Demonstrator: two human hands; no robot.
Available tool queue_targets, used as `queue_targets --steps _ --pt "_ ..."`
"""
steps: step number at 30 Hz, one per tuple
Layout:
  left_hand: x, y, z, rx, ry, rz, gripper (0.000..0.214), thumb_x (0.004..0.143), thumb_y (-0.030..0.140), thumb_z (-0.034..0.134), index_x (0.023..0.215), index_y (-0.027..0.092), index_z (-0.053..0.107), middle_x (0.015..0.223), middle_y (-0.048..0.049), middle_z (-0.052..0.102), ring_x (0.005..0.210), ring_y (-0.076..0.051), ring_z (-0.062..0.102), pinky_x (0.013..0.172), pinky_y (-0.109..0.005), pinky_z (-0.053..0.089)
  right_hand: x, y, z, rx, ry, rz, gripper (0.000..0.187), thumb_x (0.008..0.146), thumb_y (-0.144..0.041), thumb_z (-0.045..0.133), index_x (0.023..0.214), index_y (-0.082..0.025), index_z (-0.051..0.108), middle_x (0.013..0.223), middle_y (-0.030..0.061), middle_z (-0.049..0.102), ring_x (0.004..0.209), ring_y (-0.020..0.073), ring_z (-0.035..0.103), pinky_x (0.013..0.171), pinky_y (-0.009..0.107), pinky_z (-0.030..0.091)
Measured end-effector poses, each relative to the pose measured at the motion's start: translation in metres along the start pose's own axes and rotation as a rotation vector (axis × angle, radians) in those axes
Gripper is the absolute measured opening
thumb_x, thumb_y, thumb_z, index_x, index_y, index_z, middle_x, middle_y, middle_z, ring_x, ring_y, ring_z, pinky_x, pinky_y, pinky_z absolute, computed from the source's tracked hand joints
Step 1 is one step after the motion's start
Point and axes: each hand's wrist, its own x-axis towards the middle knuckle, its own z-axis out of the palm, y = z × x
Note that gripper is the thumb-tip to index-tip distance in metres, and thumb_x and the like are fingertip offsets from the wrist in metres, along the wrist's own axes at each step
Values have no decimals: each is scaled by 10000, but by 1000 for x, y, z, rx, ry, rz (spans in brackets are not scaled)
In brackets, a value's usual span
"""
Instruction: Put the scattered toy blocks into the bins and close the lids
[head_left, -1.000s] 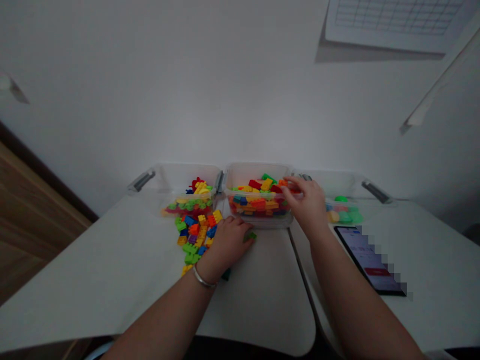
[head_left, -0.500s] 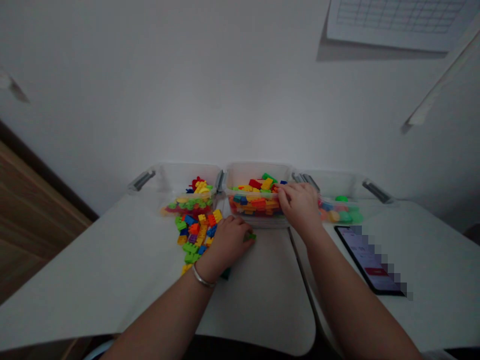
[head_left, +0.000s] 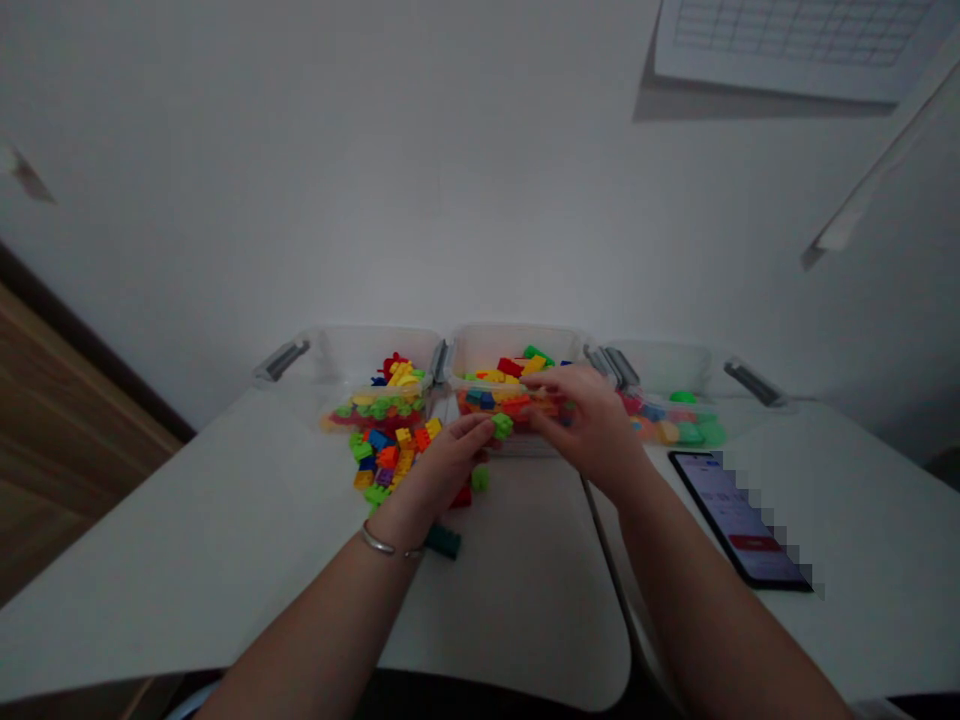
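Note:
Pinched in the fingertips of my left hand (head_left: 450, 462) is a light green knobbly toy piece (head_left: 503, 427), lifted off the table. My right hand (head_left: 589, 425) hovers just right of it, thumb and fingers apart with nothing between them. Behind both hands stands a clear middle bin (head_left: 517, 338) holding many coloured building bricks (head_left: 512, 368). A heap of mixed bricks (head_left: 386, 458) lies on the table, partly hidden by my left hand. A dark green brick (head_left: 442, 541) and a red brick (head_left: 463, 496) lie beside my left wrist.
The left clear bin (head_left: 360, 345) holds green, yellow and red pieces. Coloured round pieces (head_left: 690, 430) fill the right bin (head_left: 664, 360). A phone (head_left: 739, 520) lies on the white table (head_left: 540, 600) right of my forearm. The wall rises behind the bins.
My left hand has raised a light green piece from the table. My right hand has left the middle bin's rim and come left and nearer, fingers opening beside that piece.

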Motion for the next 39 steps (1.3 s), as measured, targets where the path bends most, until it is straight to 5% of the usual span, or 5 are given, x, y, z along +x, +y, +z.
queue_targets --steps 7,21,29,34,39 --pt "0 4 1 -172 -58 4 417 716 548 612 919 185 591 884 -47 618 756 -142 544 724 -295 448 -6 -15 20 32 -168 13 207 790 -226 710 994 -213 675 1028 53 726 1004 225 635 912 377 446" --pt "3 0 -3 -15 37 67 341 854 499 472 915 186 589 835 -30 638 714 -140 563 658 -279 443 -5 -7 18 -54 -101 51 171 823 -244 641 988 -221 679 977 58 727 941 240 629 857 375 454" --pt "-8 15 -3 709 67 207 223 859 355 521 859 178 656 870 -49 686 811 -192 610 762 -324 467 0 43 -5 -254 242 287 232 816 -353 592 967 -197 677 891 89 705 869 270 605 836 417 443" --pt "-14 16 -7 1266 63 206 244 839 377 607 987 218 717 1050 -87 695 1028 -283 588 897 -408 440 -2 58 -6 -358 150 341 287 849 -364 548 1020 -197 707 898 99 717 886 277 602 850 435 419" --pt "-17 14 -11 1396 2 209 385 775 477 672 1071 235 720 1102 -104 675 1087 -320 538 953 -453 411 -4 56 3 -432 48 305 300 892 -333 484 956 -220 754 917 92 746 906 282 606 837 444 420"
